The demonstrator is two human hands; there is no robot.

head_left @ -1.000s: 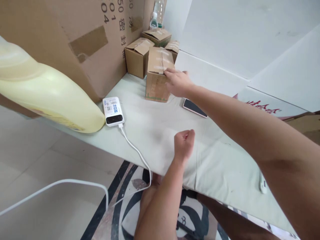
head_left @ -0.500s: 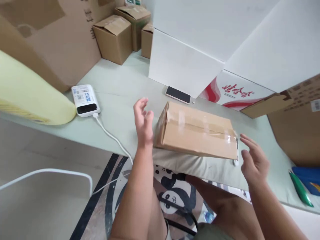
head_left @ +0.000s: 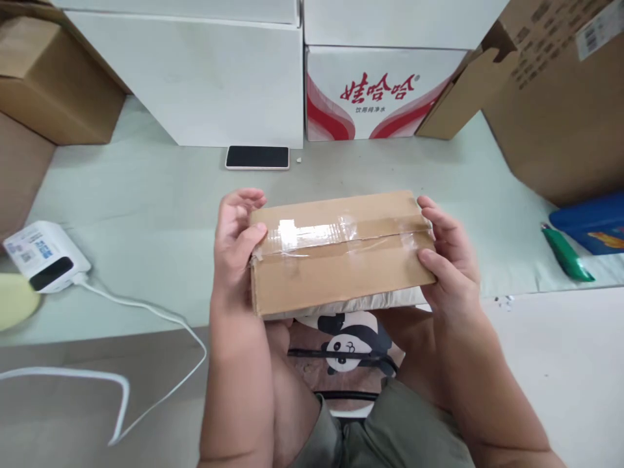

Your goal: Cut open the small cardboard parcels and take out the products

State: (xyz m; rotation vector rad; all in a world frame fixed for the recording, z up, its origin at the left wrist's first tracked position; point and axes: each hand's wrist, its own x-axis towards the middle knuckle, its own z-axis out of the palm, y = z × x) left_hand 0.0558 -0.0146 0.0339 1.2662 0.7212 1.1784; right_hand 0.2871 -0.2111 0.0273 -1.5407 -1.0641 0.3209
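Note:
A brown cardboard box with clear tape along its top seam lies between my hands at the table's front edge. My left hand grips its left end, the thumb on the top corner. On the opposite end is my right hand, thumb pressed near the front corner and fingers along the side. The box's underside is hidden, so I cannot tell whether it rests on the table.
Behind the box lies a phone, near stacked white cartons. A white device trails a cable over the left front edge. To the right are a green tube and a blue packet.
Both hands were apart from the box and have closed onto its two ends. The view has turned to the right, and the box now appears more level.

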